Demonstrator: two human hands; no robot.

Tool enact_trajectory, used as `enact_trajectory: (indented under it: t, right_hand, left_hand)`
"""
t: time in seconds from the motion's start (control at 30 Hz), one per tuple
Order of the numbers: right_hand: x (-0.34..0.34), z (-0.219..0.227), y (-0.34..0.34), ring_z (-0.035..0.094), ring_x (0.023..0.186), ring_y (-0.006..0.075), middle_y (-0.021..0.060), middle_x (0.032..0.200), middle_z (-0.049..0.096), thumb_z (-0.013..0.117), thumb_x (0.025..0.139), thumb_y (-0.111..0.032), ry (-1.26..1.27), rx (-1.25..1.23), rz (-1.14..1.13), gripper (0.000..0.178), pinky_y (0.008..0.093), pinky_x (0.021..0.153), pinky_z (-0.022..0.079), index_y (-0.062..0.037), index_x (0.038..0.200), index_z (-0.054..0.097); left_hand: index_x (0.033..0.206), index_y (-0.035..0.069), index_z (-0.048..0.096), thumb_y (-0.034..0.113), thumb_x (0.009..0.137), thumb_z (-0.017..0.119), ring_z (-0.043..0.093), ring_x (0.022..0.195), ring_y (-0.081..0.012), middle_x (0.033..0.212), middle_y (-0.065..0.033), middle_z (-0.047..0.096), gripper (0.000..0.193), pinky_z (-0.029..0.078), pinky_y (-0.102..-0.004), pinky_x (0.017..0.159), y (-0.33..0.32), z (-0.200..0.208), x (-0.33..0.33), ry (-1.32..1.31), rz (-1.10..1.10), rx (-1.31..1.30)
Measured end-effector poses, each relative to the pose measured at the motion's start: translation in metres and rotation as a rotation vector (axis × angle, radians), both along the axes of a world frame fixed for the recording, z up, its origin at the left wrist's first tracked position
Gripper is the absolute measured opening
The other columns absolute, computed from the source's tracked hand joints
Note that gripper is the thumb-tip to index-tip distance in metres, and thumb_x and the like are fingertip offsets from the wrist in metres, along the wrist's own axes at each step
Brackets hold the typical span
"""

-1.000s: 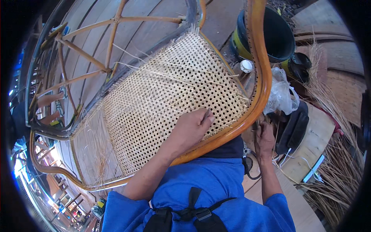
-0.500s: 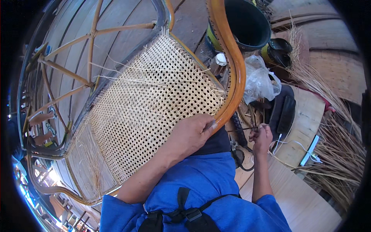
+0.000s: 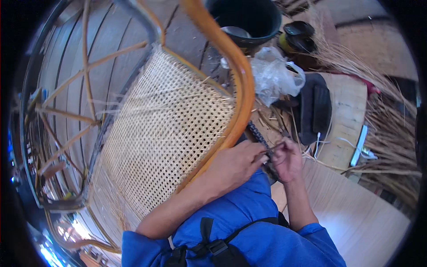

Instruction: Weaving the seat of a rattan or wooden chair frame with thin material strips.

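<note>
A woven cane panel (image 3: 178, 111) with an open holed pattern fills a curved, varnished wooden chair frame (image 3: 243, 80) across my lap. My left hand (image 3: 240, 162) is off the frame's rim, its forearm lying over the panel's near edge. Its fingers are closed and meet those of my right hand (image 3: 288, 161) just right of the frame. Pinched in my right hand is a thin dark rod (image 3: 275, 148), slightly blurred, pointing toward my left fingertips. Whatever my left fingers hold there is too small to make out.
Beyond the frame stand a dark bucket (image 3: 262, 40), a crumpled clear plastic bag (image 3: 273, 75) and a dark container (image 3: 299, 38). A black pouch (image 3: 315, 109), a white power strip (image 3: 359, 144) with a cable and loose cane strands (image 3: 391, 155) lie right. Crossed poles (image 3: 86, 66) stand left.
My left hand has left the frame's rim and moved right to meet my right hand. My right hand has come slightly left with the rod. The view has shifted, blurring things.
</note>
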State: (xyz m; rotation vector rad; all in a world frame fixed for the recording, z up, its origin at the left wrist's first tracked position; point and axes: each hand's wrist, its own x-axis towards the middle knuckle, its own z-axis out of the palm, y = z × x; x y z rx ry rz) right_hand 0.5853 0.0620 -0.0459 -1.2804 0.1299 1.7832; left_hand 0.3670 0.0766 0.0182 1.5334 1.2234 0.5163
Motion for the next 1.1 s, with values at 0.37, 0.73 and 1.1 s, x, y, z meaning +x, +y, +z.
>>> enact_trajectory:
  t: [0.37,0.73,1.1]
  right_hand:
    - [-0.055,0.064,-0.009,0.059,0.087,0.0154,0.0091,0.088,0.062,0.058,0.089,-0.014,-0.949,0.932,1.071,0.029,0.0318,0.074,0.046,-0.0001,0.114,0.054]
    - [-0.091,0.088,0.089,0.048,0.069,0.0064,0.0006,0.080,0.050,0.054,0.088,-0.007,-0.635,0.728,0.577,0.035,0.0211,0.062,0.040,0.0001,0.121,0.051]
    - [-0.140,0.095,0.156,0.035,0.049,0.0060,-0.0001,0.066,0.045,0.058,0.092,-0.017,-0.290,0.946,0.331,0.020,0.0227,0.049,0.032,0.0021,0.095,0.053]
  left_hand:
    - [0.091,0.001,0.065,0.019,0.087,0.060,0.063,0.068,-0.0276,0.079,-0.0138,0.064,0.019,0.050,-0.0342,0.063,-0.009,0.035,-0.047,0.217,-0.077,-0.126]
    - [0.093,0.004,0.062,0.021,0.087,0.058,0.062,0.077,-0.0300,0.085,-0.0137,0.063,0.019,0.050,-0.0376,0.069,0.038,-0.026,-0.083,0.218,0.584,0.084]
    - [0.101,0.006,0.061,0.020,0.086,0.058,0.061,0.085,-0.0305,0.095,-0.0123,0.059,0.020,0.049,-0.0383,0.074,0.068,-0.049,-0.075,0.272,0.384,0.081]
